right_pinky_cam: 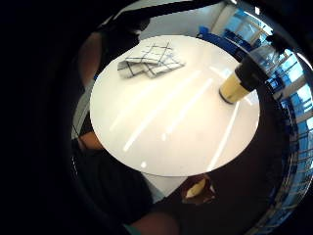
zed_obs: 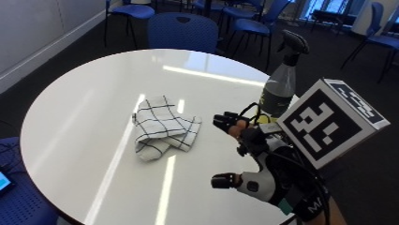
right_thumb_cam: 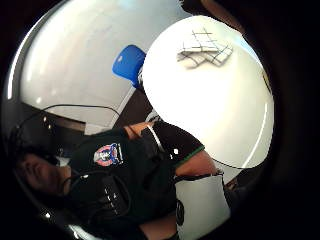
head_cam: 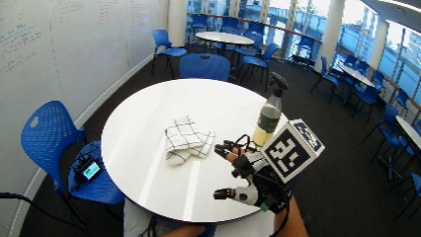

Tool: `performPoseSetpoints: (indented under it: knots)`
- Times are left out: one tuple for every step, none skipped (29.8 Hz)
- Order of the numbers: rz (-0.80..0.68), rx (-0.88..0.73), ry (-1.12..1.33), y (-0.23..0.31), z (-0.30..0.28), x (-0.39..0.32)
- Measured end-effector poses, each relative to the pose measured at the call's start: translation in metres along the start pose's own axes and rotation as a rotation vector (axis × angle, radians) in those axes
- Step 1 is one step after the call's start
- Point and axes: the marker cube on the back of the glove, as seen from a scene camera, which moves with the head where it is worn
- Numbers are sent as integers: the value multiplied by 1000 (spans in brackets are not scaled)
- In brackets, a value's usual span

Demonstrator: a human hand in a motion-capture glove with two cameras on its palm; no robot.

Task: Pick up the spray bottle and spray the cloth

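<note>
white and glossy, the round tabletop (zed_obs: 93, 103) stands in a room with dark carpet, blue plastic chairs (head_cam: 204, 66), a whiteboard wall and tall windows. a clear plastic spray bottle (zed_obs: 280, 84) with a black trigger head and yellowish liquid in its lower part stands upright near the tabletop's edge. a crumpled white cloth with a dark grid pattern (zed_obs: 162, 129) lies near the middle, well apart from it. the black-gloved right hand (zed_obs: 262, 164) hovers over the near edge, fingers (zed_obs: 227, 119) spread, holding nothing.
</note>
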Motion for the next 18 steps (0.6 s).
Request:
performPoseSetpoints:
  knots:
    - [8, 15, 4, -2, -2, 3]
    - [14, 30, 4, -5, -5, 7]
    - [18, 44, 0, -8, -7, 10]
    - [19, 56, -8, -10, -9, 13]
    - [19, 69, -19, -13, -11, 15]
    - [18, 80, -32, -16, -13, 18]
    - [18, 91, -44, -19, -15, 20]
    - [19, 103, -55, -22, -17, 22]
    - [21, 114, -64, -25, -19, 24]
    - [24, 125, -69, -28, -22, 27]
    - [28, 136, -70, -31, -24, 29]
    - [31, 148, -66, -35, -26, 32]
    - [33, 160, -59, -38, -29, 35]
    - [36, 173, -50, -42, -31, 38]
    - [39, 188, -42, -46, -34, 41]
    - [44, 204, -37, -50, -38, 44]
    - [50, 220, -33, -53, -41, 47]
    - [57, 237, -33, -57, -46, 50]
